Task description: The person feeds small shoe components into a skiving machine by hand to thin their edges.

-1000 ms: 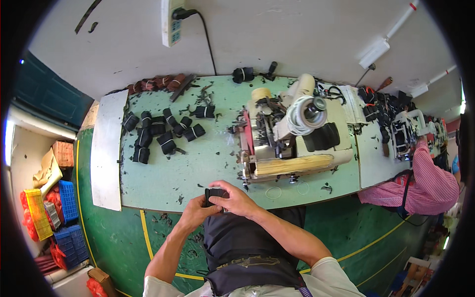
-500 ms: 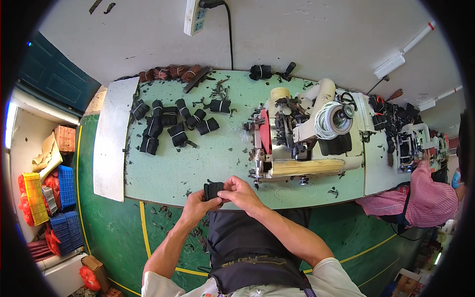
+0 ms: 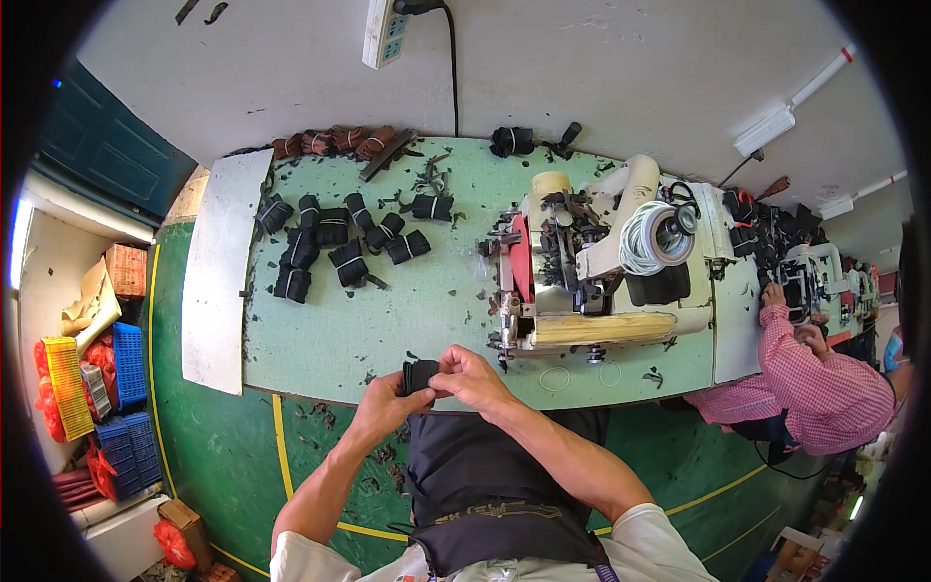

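Note:
A small stack of black strips (image 3: 418, 376) is held at the front edge of the pale green table. My left hand (image 3: 386, 402) is closed round its lower left side, thumb across the front. With fingers bent, my right hand (image 3: 469, 378) pinches the stack's right side. Farther up the table lie several black strip bundles (image 3: 347, 262), some showing pale bands round them. Two thin pale rings, like elastic bands (image 3: 555, 378), rest on the tabletop right of my hands.
A bench machine (image 3: 558, 252) with a yellowish front bar occupies the table's right half. Brown bundles (image 3: 373, 144) and a dark bar (image 3: 387, 155) lie at the back. Dark scraps litter table and floor. A co-worker in a checked pink sleeve (image 3: 790, 369) sits right; crates (image 3: 129, 364) stand left.
My hands stay in nearly the same place, and the stack tilts slightly between them. At the right, the co-worker's arms have shifted, and both of that person's hands now show.

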Motion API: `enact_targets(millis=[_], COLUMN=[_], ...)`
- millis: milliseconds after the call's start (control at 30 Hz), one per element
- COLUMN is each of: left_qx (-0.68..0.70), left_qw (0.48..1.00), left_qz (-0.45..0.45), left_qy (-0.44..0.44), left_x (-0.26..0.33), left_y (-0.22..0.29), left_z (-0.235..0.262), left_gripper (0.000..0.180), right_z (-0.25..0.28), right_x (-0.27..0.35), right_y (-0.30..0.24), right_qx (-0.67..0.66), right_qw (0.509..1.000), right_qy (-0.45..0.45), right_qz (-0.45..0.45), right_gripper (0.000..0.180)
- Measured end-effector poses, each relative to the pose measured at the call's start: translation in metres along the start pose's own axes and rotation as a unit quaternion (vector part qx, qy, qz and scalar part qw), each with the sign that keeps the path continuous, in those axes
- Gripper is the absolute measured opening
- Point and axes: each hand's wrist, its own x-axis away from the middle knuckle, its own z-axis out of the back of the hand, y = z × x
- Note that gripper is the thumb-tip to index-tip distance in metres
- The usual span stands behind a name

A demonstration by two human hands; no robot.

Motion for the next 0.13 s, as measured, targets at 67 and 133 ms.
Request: enact_targets(millis=[67,133], left_qx=[-0.013,-0.026], left_qw=[1.000,1.000], left_qz=[-0.001,-0.002], left_qy=[0.001,0.002], left_x=[0.0006,0.0011], left_y=[0.0016,0.0033], left_z=[-0.0001,-0.0008], left_gripper=[0.030,0.030], right_z=[-0.0012,-0.0028], right_x=[-0.0009,-0.0046], right_y=[0.0026,0.0086], right_qx=[-0.001,0.037], right_qw=[1.000,0.999], right_qy=[0.003,0.029], right_qz=[0.000,-0.002], right_gripper=[0.021,0.022])
